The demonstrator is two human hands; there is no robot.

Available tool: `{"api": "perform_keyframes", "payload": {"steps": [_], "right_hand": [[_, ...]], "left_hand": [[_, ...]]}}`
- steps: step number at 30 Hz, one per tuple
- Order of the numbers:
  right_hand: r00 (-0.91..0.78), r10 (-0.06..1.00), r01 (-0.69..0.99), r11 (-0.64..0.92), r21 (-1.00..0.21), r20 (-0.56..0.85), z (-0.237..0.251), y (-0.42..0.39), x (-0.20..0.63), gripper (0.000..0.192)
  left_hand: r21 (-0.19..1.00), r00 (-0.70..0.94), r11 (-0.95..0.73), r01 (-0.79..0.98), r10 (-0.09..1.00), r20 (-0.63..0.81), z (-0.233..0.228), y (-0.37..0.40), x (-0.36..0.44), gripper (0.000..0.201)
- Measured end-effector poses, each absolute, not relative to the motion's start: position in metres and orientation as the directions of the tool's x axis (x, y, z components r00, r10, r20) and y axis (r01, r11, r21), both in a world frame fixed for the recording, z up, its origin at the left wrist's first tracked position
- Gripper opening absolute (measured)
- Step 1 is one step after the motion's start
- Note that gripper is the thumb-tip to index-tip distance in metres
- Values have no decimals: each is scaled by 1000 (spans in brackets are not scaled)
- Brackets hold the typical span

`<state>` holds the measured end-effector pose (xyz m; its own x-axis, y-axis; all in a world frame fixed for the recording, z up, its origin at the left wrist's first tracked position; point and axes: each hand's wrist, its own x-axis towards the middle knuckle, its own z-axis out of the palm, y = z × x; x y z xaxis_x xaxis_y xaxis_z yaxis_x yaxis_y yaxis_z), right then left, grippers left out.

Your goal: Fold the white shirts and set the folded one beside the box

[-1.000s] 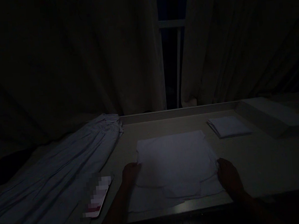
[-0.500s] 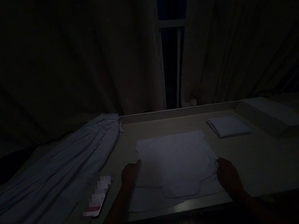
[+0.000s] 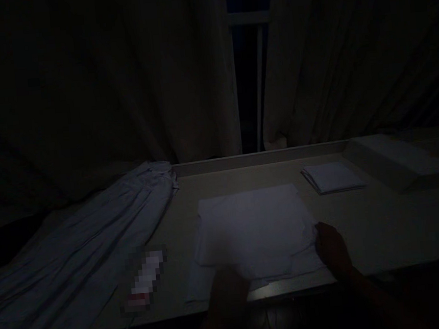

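Now left hand [image 3: 226, 292] off cloth [image 3: 253, 228]

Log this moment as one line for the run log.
left hand: blurred, at near edge of white cloth | right hand: resting on cloth's right edge | folded cloth: far right | scene: very dark

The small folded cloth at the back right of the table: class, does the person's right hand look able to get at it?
Probably yes. The right hand rests on the large cloth's right edge, and only bare table lies between it and the small folded cloth.
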<state>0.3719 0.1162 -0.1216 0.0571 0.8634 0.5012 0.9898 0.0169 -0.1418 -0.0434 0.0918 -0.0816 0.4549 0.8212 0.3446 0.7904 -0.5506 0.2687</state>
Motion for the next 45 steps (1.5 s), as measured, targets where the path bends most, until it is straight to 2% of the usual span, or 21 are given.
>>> {"api": "perform_keyframes", "payload": {"steps": [1,3,6,9,11,14,17,22,25,28,35,37,40,45], "right_hand": [[63,864,989,15,-150,499,-123,116,372,38],[82,854,984,14,-180,514,-125,117,374,38],[115,808,973,25,-228,577,-122,118,377,36],[85,772,976,63,-210,630,-101,113,372,31],[3,769,978,132,-163,639,-81,104,357,29],[-189,775,938,324,-121,603,-58,77,311,22],[-323,798,860,472,-194,509,-55,48,250,15],[-257,856,879,400,-259,449,-76,31,186,9],[-203,880,916,325,-233,429,-89,36,179,8],[-233,868,927,334,-170,438,-98,40,183,8],[-248,868,938,326,-115,431,-111,42,189,17],[-242,874,942,315,-112,421,-113,42,189,18],[-229,872,941,312,-130,433,-112,42,188,20],[-191,857,926,320,-202,479,-95,41,188,14]], "left_hand": [[265,504,-610,747,779,373,-87,81,-32,14],[253,503,-647,719,736,453,-98,67,-15,14],[234,434,-625,745,720,542,-105,63,-1,22],[242,422,-623,744,719,553,-101,69,1,22],[261,450,-634,728,729,515,-95,73,-1,22],[274,535,-666,694,731,424,-88,74,-5,16],[260,533,-649,715,746,398,-84,73,-5,16],[184,534,-626,758,758,375,-69,79,-4,27],[158,596,-668,728,729,337,-62,86,-9,38],[124,633,-693,710,706,318,-65,93,-13,46],[30,698,-700,713,713,60,-63,111,3,34],[45,695,-695,718,719,22,-58,116,8,27],[130,651,-645,753,759,-9,-50,124,12,21],[221,567,-554,803,824,6,-40,143,12,36]]}}
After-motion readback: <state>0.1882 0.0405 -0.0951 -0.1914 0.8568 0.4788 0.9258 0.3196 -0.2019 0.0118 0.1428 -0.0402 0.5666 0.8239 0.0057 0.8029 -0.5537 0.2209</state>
